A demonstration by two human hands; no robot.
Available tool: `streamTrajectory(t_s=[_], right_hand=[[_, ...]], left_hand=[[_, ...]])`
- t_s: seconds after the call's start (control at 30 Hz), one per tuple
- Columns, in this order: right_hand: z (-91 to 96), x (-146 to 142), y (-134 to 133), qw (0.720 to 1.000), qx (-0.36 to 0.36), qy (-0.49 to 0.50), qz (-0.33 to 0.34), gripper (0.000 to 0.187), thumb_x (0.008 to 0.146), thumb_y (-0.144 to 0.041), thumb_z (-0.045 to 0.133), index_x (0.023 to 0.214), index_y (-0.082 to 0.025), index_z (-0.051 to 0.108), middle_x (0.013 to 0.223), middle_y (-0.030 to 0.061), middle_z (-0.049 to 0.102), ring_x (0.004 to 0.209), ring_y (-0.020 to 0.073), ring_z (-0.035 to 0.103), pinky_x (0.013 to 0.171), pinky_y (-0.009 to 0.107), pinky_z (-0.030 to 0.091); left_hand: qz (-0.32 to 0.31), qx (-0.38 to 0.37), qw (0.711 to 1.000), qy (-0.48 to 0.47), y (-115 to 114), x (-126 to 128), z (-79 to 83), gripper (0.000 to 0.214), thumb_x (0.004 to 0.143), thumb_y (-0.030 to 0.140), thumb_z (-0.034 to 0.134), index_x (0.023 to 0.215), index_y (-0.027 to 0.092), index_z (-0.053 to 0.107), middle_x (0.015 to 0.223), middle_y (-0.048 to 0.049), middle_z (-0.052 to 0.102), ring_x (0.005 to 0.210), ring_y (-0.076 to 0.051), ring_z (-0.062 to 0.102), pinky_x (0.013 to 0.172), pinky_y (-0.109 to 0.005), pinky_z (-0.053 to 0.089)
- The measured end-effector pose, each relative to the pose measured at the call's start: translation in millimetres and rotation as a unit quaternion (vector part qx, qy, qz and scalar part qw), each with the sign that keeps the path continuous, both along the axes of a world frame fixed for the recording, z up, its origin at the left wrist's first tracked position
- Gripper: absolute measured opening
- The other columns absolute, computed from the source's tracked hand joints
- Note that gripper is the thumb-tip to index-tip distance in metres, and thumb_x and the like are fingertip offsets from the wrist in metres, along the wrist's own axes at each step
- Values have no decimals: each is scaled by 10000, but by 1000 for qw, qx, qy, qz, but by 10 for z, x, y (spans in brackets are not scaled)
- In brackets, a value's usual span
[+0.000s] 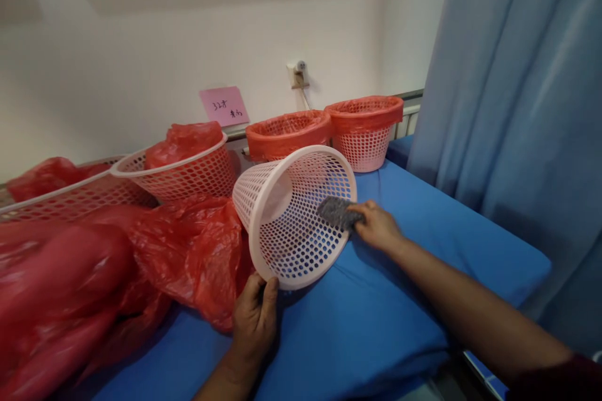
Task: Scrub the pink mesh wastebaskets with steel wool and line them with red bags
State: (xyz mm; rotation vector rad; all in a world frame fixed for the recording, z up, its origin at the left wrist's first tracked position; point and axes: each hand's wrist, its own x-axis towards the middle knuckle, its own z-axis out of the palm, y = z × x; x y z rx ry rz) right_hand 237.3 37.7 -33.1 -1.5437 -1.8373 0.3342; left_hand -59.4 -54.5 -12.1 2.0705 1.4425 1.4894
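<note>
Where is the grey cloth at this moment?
In the head view the grey cloth sits right of centre, held by the right hand against the rim of the tipped white basket on the blue bed.

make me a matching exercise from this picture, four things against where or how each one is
1 bare basket
2 grey pad
3 pink note
4 loose red bags

a stuck on the wall
b on its side, rim gripped by the left hand
c heaped on the blue cover at left
d held by the right hand at the basket's rim

Pairs: 1-b, 2-d, 3-a, 4-c
</note>
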Motion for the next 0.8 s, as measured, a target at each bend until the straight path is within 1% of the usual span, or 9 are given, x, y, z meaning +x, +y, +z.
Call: streamTrajectory(t_s=[0.07, 0.13, 0.27, 0.33, 0.43, 0.53, 0.67, 0.73, 0.8], right_hand=[[212, 102, 177, 994, 54, 52, -77, 429, 813, -159, 610, 1219, -246, 721, 1076, 65, 679, 969, 212, 654, 933, 346, 531], [522, 122, 336, 980, 118, 130, -95, 396, 810, -200, 610, 1187, -227, 730, 1072, 58, 708, 993, 224, 658, 958, 379, 530], [1132, -224, 323, 938, 191, 289, -3, 392, 815, -255, 615, 1191, -187, 700, 1129, 56, 732, 1019, 221, 678, 969, 408, 542], [1241, -531, 83, 929, 206, 297, 79, 402, 828, -230, 605, 1223, -199, 674, 1208, 57, 706, 1112, 215, 658, 1028, 416, 519], [1033, -922, -443, 932, 171, 245, 204, 405, 857, -222, 627, 1261, -251, 636, 1204, 48, 680, 1146, 206, 633, 1058, 418, 508], [544, -1010, -829, 939, 87, 148, 298, 462, 859, -203, 649, 1315, -256, 599, 1205, 79, 630, 1080, 211, 631, 970, 386, 562], [25, -671, -782, 968, 4, -33, 248, 484, 824, -92, 596, 1290, -218, 630, 1187, 114, 610, 1029, 242, 631, 925, 418, 575], [-46, -451, -646, 977, -20, -102, 187, 462, 820, -59, 559, 1250, -196, 660, 1140, 128, 617, 987, 251, 640, 897, 433, 580], [-2, -301, -563, 984, 14, -106, 140, 466, 831, -70, 552, 1274, -180, 649, 1182, 156, 599, 1027, 277, 636, 898, 454, 580]], left_hand=[[-10, 3, 1000, 8, 14, 9, 5, 236, 974, 362, 560, 868, 184, 674, 708, 12, 669, 613, -137, 642, 590, -217, 545], [-10, 5, 1000, 11, 29, 23, 9, 252, 975, 370, 557, 855, 183, 676, 702, 10, 672, 603, -136, 638, 579, -217, 544], [-7, -10, 1000, 1, 41, 30, -1, 277, 980, 402, 550, 872, 185, 685, 724, 0, 683, 629, -143, 643, 607, -231, 555], [-10, -18, 1000, -12, 40, 12, -30, 279, 978, 416, 555, 896, 188, 692, 745, -6, 687, 657, -150, 649, 635, -240, 560], [-26, -31, 998, -49, 34, -33, -94, 283, 972, 445, 568, 945, 194, 697, 795, -14, 704, 701, -162, 664, 661, -253, 568], [-51, -45, 995, -69, 19, -61, -124, 289, 966, 457, 577, 987, 195, 697, 844, -18, 726, 723, -168, 676, 670, -257, 574], [-18, -45, 998, -37, -4, -34, -61, 294, 982, 429, 552, 931, 178, 697, 809, -18, 711, 717, -160, 666, 690, -251, 563], [-13, -36, 999, -23, -5, -14, -33, 297, 977, 431, 556, 915, 174, 690, 790, -17, 703, 708, -160, 665, 693, -255, 564], [-10, -32, 999, -25, 2, -5, -46, 289, 972, 437, 568, 916, 177, 680, 784, -14, 697, 699, -158, 663, 690, -260, 568]])
